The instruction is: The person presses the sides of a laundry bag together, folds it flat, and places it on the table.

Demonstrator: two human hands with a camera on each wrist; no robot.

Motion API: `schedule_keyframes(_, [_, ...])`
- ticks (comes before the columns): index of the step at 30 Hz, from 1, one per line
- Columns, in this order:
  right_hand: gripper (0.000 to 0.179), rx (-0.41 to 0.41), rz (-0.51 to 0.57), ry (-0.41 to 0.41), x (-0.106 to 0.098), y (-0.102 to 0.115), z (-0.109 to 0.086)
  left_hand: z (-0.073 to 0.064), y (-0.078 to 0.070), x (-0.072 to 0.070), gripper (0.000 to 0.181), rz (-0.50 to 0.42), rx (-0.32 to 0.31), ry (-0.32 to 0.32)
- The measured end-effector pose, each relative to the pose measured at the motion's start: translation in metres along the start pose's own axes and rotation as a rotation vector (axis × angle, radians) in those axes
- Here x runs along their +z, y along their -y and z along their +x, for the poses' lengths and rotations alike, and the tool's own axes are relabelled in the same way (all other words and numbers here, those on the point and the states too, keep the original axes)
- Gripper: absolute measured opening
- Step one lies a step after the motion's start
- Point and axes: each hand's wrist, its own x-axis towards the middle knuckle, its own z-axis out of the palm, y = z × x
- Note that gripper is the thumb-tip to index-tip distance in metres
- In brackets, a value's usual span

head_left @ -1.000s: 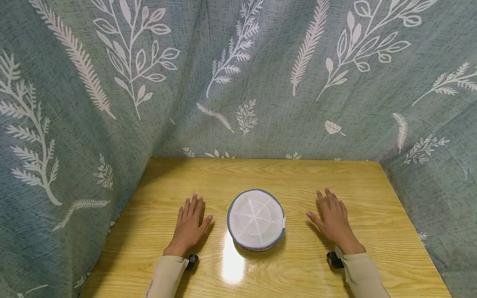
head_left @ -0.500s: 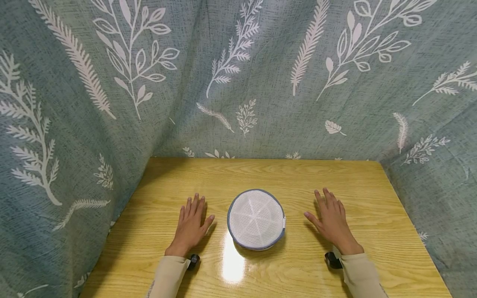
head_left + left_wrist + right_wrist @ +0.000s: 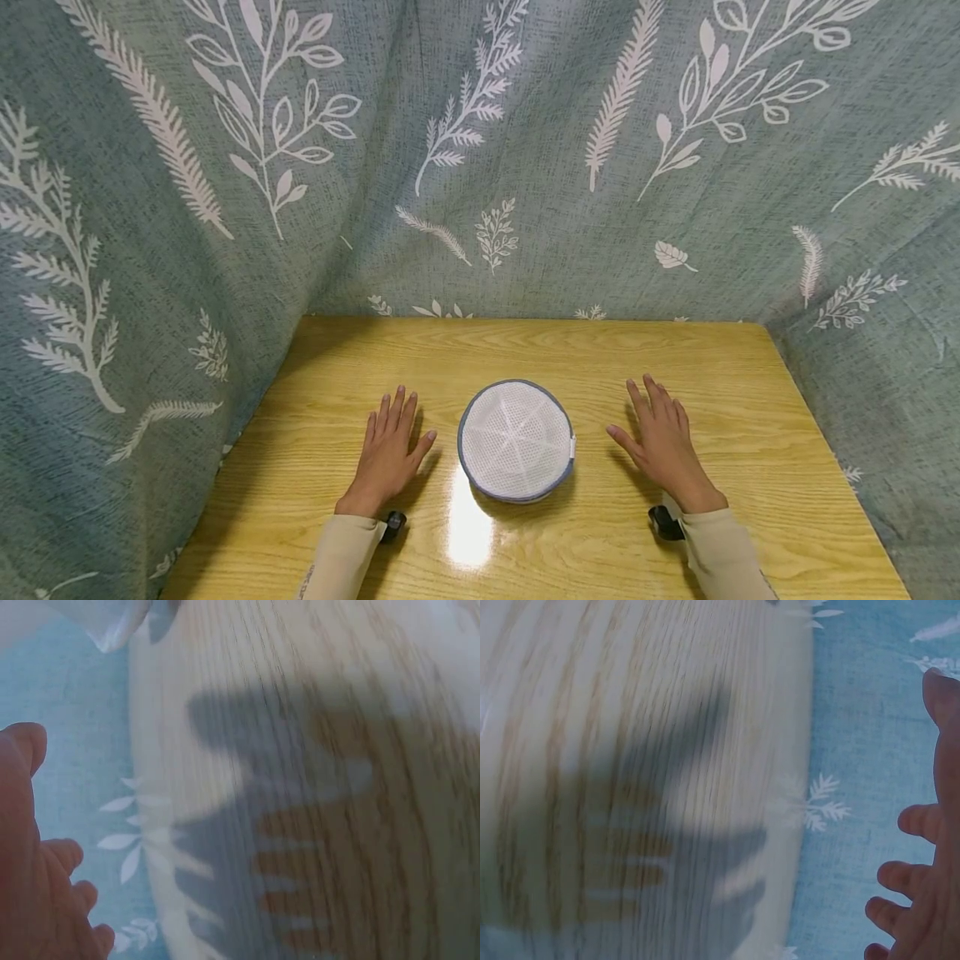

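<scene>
A round white mesh laundry bag (image 3: pixel 516 440) with blue edging sits on the wooden table (image 3: pixel 525 350), between the two hands. Pale lines spread from the middle of its top, and a small white tag juts from its right edge. To its left, my left hand (image 3: pixel 384 458) is held palm down with straight fingers and the thumb towards the bag. My right hand (image 3: pixel 663 446) mirrors it on the right, fingers spread and holding nothing. Both hands hover over the table, casting shadows in the wrist views. A white edge of the bag (image 3: pixel 112 622) enters the left wrist view.
A blue-green curtain (image 3: pixel 555 233) with white leaf prints hangs behind the table and along both sides. Black wrist cameras are strapped at both sleeves, the left camera (image 3: pixel 393 527) and the right camera (image 3: pixel 665 523). A bright glare lies before the bag.
Both hands have drifted slightly inward towards the bag and a little forward. The bag has stayed in place.
</scene>
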Motion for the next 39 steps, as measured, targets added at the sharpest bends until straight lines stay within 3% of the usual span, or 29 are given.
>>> schedule_keyframes(19, [0.079,-0.031,0.021,-0.009,0.0,0.016,0.003,-0.001,-0.012,-0.002,0.076,-0.047,0.065,-0.042])
schedule_keyframes(30, [0.075,-0.059,0.037,-0.04,0.002,0.031,0.004,0.002,-0.02,0.0,0.073,-0.055,0.076,-0.022])
schedule_keyframes(39, [0.058,-0.086,0.165,-0.123,0.005,0.045,0.005,0.0,-0.03,0.006,0.066,-0.214,0.167,-0.08])
